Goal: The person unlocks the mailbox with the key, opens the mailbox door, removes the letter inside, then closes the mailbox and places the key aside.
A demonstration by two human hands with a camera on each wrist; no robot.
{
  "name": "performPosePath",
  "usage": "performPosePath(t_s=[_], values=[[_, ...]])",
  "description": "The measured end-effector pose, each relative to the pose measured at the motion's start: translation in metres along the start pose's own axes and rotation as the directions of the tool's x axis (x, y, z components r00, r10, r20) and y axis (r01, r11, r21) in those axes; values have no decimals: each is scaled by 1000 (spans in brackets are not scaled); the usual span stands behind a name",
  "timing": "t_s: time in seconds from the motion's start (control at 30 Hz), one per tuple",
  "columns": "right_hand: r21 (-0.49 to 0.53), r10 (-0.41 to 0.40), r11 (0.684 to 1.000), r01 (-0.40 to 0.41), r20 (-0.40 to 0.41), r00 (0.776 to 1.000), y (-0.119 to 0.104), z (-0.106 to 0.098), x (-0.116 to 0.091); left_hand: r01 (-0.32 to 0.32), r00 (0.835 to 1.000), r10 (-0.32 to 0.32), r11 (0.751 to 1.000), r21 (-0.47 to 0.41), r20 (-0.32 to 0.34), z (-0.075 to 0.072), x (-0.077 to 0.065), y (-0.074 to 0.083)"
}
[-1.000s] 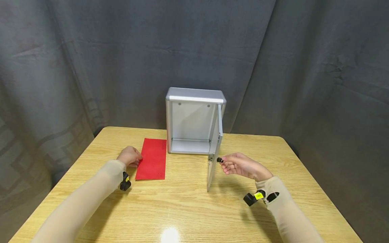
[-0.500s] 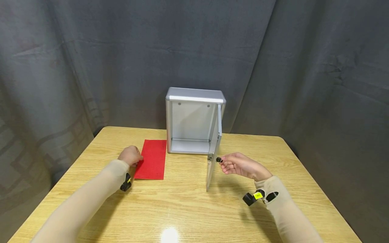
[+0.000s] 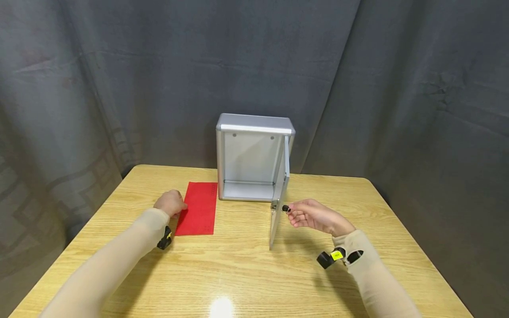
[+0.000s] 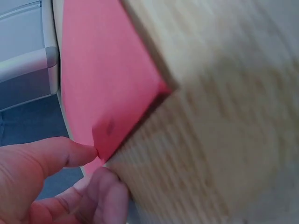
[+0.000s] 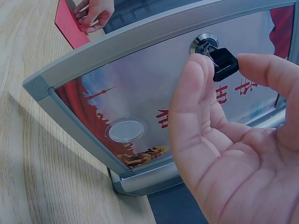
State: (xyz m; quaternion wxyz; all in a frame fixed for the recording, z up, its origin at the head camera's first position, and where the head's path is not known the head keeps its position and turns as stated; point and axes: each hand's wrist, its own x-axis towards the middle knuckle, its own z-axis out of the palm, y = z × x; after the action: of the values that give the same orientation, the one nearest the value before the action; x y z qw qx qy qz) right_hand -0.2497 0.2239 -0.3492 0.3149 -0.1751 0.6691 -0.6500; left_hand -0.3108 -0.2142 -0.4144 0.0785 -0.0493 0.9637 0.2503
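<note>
My left hand (image 3: 171,203) pinches the left edge of a flat red envelope (image 3: 199,210) on the table. In the left wrist view the thumb and a finger meet at the side of the envelope (image 4: 103,70). A silver box (image 3: 254,121) stands upright further back, its door swung out toward me. On the door's printed front (image 5: 145,93), in the right wrist view, a black-headed key (image 5: 225,64) sits at a round metal lock (image 5: 203,43). My right hand (image 3: 318,216) pinches that key head between thumb and finger.
Inside the box the white back wall (image 3: 252,159) shows two round holes near the top. The door (image 3: 280,190) projects over the wooden table (image 3: 238,274). Grey curtains (image 3: 179,79) hang behind and at both sides.
The red envelope has shifted slightly left and my left hand has turned a little at its edge. The door has swung very slightly left, with my right hand staying on the key.
</note>
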Motion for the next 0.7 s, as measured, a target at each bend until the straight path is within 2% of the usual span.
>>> performPosePath(t_s=[0.1,0.2,0.27,0.3,0.37,0.47,0.53,0.57,0.63,0.7], values=[[-5,2,1000,-2,-7,1000,0,0,-1,-18,998,19,1000,10,-55,-3,2,3],[-7,3,1000,-3,-9,1000,0,0,-1,-117,982,101,989,-93,-159,-5,6,9],[-9,5,1000,-5,-12,1000,0,-1,-1,-207,963,161,954,-215,-215,-4,10,16],[-10,7,1000,-8,-14,1000,0,-2,-1,-248,955,185,926,-283,-233,-3,11,20],[-11,12,1000,-12,-18,1000,0,-2,-1,-287,952,201,845,-451,-229,-1,14,30],[-14,19,1000,-19,-18,1000,0,-2,-1,-253,967,196,693,-675,-161,4,18,43],[-12,23,1000,-23,-19,1000,0,-1,0,-216,972,208,601,-769,-111,8,20,51],[-10,23,1000,-24,-18,1000,0,-1,0,-206,971,220,575,-792,-92,10,22,54],[-9,21,1000,-22,-15,1000,-1,-1,1,-189,969,240,543,-818,-64,13,23,60],[-3,21,1000,-21,-9,1000,-1,0,1,-175,968,249,531,-829,-45,15,24,66]])
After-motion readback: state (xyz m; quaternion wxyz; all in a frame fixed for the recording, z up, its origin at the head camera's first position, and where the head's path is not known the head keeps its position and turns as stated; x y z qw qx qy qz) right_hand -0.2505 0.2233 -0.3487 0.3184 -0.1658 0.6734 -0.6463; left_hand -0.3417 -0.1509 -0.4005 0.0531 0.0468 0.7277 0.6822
